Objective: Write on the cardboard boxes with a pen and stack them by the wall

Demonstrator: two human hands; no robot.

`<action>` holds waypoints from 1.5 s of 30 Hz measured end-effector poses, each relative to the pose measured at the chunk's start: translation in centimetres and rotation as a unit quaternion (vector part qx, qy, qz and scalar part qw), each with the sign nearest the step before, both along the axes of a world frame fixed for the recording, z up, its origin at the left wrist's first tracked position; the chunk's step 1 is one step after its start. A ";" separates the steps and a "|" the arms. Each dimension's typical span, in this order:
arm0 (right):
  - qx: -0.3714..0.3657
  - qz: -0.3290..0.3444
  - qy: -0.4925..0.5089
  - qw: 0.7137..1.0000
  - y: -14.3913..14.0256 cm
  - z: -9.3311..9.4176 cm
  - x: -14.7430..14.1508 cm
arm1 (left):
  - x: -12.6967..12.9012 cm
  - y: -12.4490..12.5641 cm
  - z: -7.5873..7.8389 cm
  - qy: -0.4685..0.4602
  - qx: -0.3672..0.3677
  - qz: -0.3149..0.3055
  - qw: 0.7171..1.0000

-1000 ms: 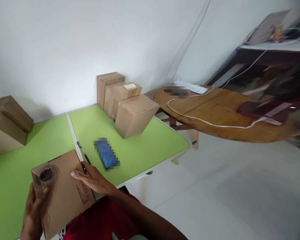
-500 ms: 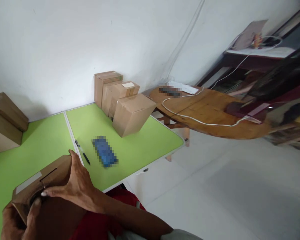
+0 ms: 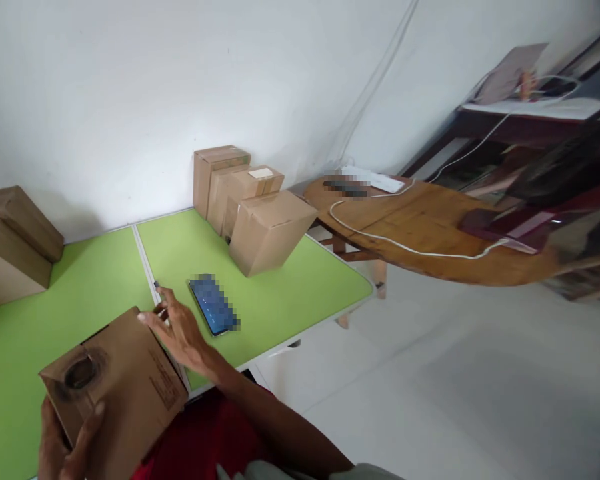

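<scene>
A brown cardboard box [image 3: 125, 387] lies tilted at the table's near edge, a dark round hole in one face and printed marks beside it. My left hand [image 3: 63, 440] grips its lower left corner, thumb on the holed face. Just past the box's upper right edge, my right hand [image 3: 183, 330] is over the white strip between the tabletops, thumb and index finger apart. A pen [image 3: 156, 285] shows only its far end beyond my index finger; the rest is hidden under the hand. To the right lies a phone [image 3: 214, 307], partly pixelated.
Several cardboard boxes [image 3: 273, 233] stand by the wall on the green table [image 3: 300, 287]; more boxes [image 3: 15, 257] stand at the left. A wooden table [image 3: 395, 223] on the right bears a white cable [image 3: 405, 245] and a dark red object [image 3: 505, 227].
My right hand has left the box and moved up and right to the pen. The box has turned, so its holed face shows more fully. My left hand still holds it.
</scene>
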State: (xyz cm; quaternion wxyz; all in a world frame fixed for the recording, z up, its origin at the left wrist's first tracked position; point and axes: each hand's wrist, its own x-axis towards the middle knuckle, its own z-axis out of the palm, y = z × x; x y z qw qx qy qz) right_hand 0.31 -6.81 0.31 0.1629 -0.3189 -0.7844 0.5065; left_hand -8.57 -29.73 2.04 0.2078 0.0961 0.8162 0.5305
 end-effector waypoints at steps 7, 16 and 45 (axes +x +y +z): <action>0.025 -0.051 -0.116 0.992 4.6 -3.1 -1.9 | -2.2 0.4 -2.2 -0.105 0.058 0.029 0.992; -0.148 0.008 0.241 0.959 3.1 0.4 1.0 | 0.4 3.0 -1.1 -0.066 0.106 0.005 0.992; -0.173 -0.068 0.359 0.915 0.5 1.9 4.0 | 4.6 6.9 0.1 -0.049 0.166 -0.059 0.983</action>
